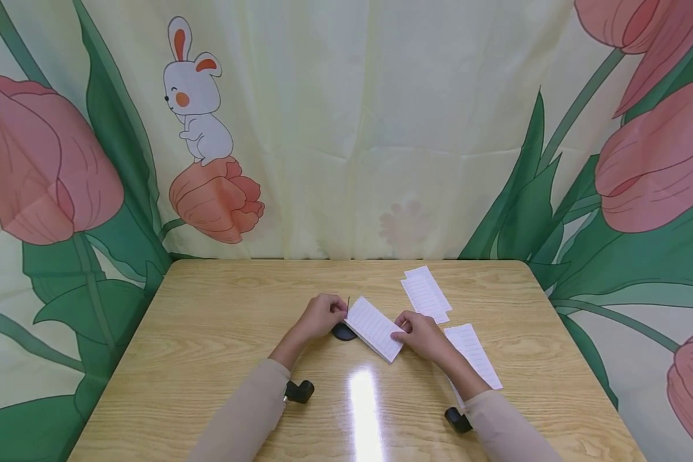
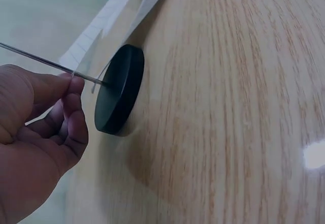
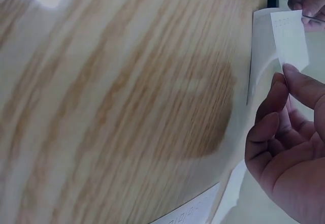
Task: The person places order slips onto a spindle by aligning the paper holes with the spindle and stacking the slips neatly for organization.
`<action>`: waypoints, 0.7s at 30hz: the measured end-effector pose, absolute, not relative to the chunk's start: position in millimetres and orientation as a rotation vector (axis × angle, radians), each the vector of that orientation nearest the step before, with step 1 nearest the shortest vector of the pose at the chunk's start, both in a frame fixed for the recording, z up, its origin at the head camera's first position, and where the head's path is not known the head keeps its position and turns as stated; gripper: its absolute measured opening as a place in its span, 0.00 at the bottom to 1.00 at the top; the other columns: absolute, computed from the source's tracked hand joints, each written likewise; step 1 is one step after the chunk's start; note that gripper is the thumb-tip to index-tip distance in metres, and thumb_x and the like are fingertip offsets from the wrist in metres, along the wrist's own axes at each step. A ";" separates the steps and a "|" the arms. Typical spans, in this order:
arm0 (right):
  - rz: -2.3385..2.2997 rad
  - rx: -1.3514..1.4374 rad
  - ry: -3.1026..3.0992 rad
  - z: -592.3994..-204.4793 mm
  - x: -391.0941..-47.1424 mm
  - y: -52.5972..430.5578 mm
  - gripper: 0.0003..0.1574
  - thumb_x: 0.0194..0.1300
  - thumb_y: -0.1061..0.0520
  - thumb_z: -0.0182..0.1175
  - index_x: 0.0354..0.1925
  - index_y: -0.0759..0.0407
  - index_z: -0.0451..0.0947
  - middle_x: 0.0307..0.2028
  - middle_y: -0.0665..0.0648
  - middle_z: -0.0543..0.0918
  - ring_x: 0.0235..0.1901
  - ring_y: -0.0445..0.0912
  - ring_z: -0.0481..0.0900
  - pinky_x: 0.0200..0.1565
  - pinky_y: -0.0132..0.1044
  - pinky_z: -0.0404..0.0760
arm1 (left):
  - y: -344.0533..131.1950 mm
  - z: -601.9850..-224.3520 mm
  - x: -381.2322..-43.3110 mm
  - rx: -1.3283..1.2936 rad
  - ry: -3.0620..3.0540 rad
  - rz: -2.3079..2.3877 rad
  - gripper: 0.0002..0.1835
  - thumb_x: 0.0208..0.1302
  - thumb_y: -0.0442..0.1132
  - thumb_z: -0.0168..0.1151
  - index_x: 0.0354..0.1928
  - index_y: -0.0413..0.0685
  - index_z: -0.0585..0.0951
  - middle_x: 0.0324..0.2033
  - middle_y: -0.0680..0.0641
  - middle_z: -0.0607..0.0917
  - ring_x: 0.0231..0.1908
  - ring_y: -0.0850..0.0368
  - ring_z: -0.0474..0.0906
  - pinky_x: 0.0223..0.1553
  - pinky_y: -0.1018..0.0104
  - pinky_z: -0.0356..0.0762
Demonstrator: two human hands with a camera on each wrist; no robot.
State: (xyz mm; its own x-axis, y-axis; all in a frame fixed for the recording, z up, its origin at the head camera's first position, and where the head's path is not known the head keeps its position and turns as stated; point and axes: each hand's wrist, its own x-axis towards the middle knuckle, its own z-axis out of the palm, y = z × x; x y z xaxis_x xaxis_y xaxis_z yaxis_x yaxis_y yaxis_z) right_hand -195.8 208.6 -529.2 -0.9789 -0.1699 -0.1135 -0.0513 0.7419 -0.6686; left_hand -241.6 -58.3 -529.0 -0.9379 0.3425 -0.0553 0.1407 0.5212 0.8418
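Note:
A bill spike with a round black base (image 1: 343, 332) and a thin upright metal rod (image 2: 40, 60) stands mid-table. My left hand (image 1: 323, 313) pinches the corner of a white printed paper slip (image 1: 375, 328) right beside the rod. The slip's opposite end is held by my right hand (image 1: 420, 333) between thumb and forefinger. Beneath it, another paper slip (image 3: 264, 43) reaches to the rod just above the base. Whether the rod passes through the upper slip's corner is hidden by my left fingers.
Overlapping printed slips (image 1: 426, 294) lie at the back right of the wooden table (image 1: 219, 321). More slips (image 1: 475, 353) lie under and beside my right forearm. A curtain (image 1: 335, 128) with tulips and a rabbit hangs behind the table's far edge.

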 end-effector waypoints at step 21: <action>-0.999 -0.174 2.777 -536.3 -196.7 202.8 0.11 0.63 0.60 0.73 0.38 0.59 0.80 0.24 0.50 0.79 0.26 0.42 0.74 0.29 0.33 0.72 | -51.9 -538.2 -242.5 0.310 2.567 1.327 0.02 0.68 0.29 0.64 0.39 0.40 0.84 0.24 0.50 0.78 0.26 0.59 0.72 0.28 0.70 0.70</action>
